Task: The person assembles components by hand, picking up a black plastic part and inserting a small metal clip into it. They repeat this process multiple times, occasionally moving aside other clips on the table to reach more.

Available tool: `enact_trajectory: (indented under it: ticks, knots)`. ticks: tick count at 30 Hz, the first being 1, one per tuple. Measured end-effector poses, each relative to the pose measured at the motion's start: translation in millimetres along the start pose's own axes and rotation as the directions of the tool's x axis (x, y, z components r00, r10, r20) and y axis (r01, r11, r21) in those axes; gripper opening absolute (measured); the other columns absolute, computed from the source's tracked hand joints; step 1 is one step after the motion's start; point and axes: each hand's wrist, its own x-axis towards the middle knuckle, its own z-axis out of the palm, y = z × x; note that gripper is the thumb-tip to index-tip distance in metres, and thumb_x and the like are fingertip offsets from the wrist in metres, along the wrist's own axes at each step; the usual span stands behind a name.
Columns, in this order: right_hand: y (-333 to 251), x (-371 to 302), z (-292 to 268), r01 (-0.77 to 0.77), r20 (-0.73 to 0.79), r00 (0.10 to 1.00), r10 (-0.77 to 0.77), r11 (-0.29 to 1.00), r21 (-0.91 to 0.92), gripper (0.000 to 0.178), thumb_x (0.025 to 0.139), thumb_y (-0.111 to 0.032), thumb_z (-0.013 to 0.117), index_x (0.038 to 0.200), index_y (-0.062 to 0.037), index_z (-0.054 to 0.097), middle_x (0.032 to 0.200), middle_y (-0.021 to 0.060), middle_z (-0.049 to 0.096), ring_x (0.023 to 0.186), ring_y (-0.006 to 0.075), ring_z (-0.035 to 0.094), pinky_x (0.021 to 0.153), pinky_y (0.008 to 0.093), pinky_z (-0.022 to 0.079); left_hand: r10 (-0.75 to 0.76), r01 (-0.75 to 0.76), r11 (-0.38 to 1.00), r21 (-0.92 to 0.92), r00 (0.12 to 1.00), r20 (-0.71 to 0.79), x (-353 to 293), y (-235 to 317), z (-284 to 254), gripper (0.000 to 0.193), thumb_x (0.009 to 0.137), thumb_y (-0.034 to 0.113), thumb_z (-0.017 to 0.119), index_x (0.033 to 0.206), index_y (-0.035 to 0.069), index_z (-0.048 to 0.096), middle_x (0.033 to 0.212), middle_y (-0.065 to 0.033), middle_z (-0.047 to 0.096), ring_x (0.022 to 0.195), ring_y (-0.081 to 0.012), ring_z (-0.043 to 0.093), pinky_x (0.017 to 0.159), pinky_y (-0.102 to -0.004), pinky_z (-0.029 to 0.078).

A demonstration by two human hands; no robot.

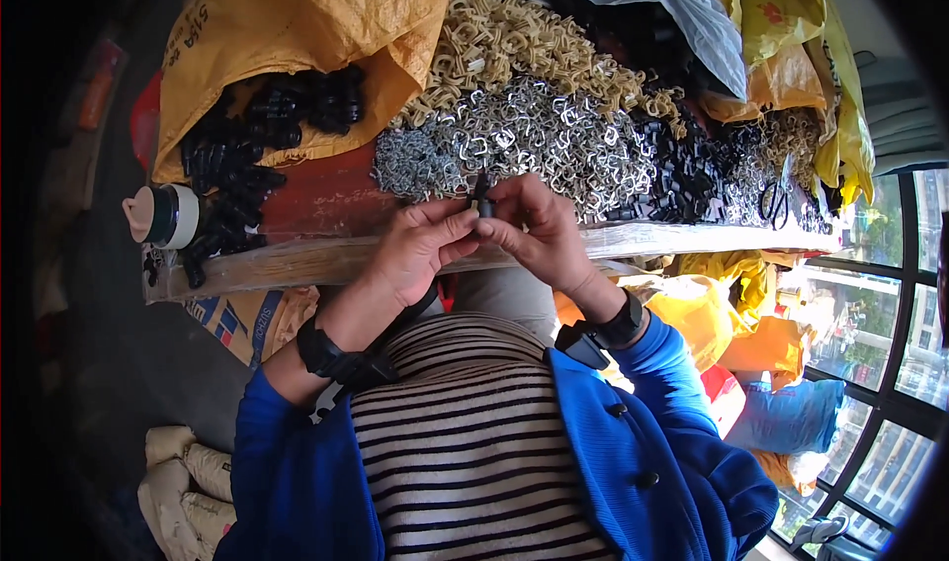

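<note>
Both my hands meet above the table's near edge, around a small black plastic part (483,193). My left hand (431,242) pinches it from one side with thumb and fingertips. From the other side my right hand (539,227) grips it between thumb and curled fingers. Its exact kind is too small to make out, and the fingers hide some of it. Just beyond my hands lies a heap of silvery metal clips (554,146), with a pile of smaller grey metal pieces (415,163) to its left.
Cream-coloured rings (504,42) are heaped farther back. An orange sack (297,27) at the left spills black plastic parts (232,171) beside a tape roll (180,216). Black pieces (682,171) and scissors (776,205) lie right. Filled bags (791,418) stand by the window.
</note>
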Motion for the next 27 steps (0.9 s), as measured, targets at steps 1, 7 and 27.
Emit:
enact_trajectory:
  ticks: [1, 7, 27]
  knots:
    - [2, -1, -1, 0.043, 0.013, 0.999, -0.042, 0.994, -0.105, 0.022, 0.072, -0.012, 0.062, 0.085, -0.0017, 0.048, 0.062, 0.0003, 0.05, 0.051, 0.0045, 0.046, 0.044, 0.0189, 0.037, -0.001, 0.001, 1.0, 0.009, 1.0, 0.006, 1, -2, -3, 0.019, 0.077, 0.011, 0.054, 0.094, 0.003, 0.055, 0.085, -0.0029, 0.057, 0.075, -0.01, 0.055, 0.069, -0.0218, 0.047]
    - [12, -2, -14, 0.257, 0.065, 0.966, -0.25, 0.908, -0.33, 0.027, 0.066, -0.022, 0.067, 0.077, -0.0047, 0.048, 0.058, 0.0038, 0.048, 0.05, 0.0119, 0.05, 0.043, 0.024, 0.038, -0.097, 0.095, 0.994, 0.058, 0.994, 0.04, 2, 0, 8, 0.019, 0.078, 0.012, 0.053, 0.095, 0.003, 0.054, 0.084, -0.0044, 0.057, 0.073, -0.0104, 0.056, 0.065, -0.0208, 0.047]
    - [85, 186, -311, -0.217, -0.088, 0.839, -0.537, -0.182, -0.959, 0.03, 0.073, -0.021, 0.046, 0.101, -0.0086, 0.048, 0.105, 0.0059, 0.048, 0.103, 0.0266, 0.041, 0.082, 0.0395, 0.032, 0.052, -0.04, 0.971, 0.237, 0.998, -0.043, 21, 14, 4, 0.023, 0.08, 0.01, 0.049, 0.1, -0.002, 0.048, 0.084, -0.0095, 0.057, 0.071, -0.0137, 0.057, 0.06, -0.0197, 0.046]
